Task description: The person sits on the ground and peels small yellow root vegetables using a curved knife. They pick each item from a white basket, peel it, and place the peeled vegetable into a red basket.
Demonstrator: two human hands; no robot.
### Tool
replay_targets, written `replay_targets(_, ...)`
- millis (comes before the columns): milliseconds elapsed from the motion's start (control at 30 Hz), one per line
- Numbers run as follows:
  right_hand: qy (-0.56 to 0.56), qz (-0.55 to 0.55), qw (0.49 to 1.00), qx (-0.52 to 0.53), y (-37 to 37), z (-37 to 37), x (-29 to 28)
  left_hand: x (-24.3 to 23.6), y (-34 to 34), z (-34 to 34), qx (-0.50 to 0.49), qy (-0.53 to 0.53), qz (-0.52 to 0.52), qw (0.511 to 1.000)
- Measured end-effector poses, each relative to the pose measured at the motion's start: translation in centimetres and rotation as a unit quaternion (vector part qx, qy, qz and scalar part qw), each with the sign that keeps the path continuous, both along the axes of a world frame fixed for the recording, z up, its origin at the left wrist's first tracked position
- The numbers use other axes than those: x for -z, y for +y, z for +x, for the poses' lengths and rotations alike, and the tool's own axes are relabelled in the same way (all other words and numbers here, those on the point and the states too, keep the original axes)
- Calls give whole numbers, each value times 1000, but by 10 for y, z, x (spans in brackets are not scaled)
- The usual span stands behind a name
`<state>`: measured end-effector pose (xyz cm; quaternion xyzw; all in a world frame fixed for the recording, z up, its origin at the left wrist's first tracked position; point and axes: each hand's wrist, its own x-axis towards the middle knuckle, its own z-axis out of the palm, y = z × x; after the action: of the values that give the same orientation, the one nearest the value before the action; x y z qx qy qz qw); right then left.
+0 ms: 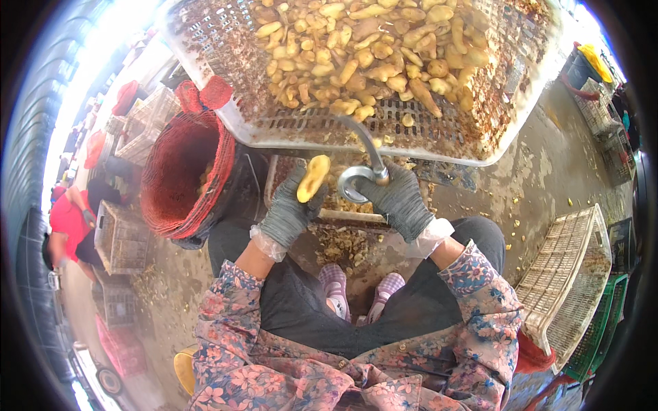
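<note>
Red basket left, empty white crate right.

The white crate blocks ahead, the red basket crowds the left; bare floor lies open rightward.

No packages, no labels, no signs, no screens

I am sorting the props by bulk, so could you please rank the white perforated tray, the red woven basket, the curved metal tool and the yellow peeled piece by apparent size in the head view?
1. white perforated tray
2. red woven basket
3. curved metal tool
4. yellow peeled piece, looking close to the tool, so these two are unsure
</note>
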<state>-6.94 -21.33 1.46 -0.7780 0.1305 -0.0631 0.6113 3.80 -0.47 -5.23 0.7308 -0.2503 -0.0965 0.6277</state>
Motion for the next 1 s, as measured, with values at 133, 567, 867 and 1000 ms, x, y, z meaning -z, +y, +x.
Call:
replay_targets(133, 20, 8, 1000, -13, 6, -1, 8, 1, 1, -1, 2, -237, 79, 968)
replay_targets(567, 56, 131, 988, 54, -13, 27, -1, -27, -4, -31, -80, 125, -48, 988)
replay_targets(867, -35, 143, 985, 87, -9, 28, -1, -18, 2, -37, -127, 432, -201, 870)
replay_targets(1000, -9, 204, 970, 130, -21, 26, -5, -13, 15, -20, -58, 435, -172, 882)
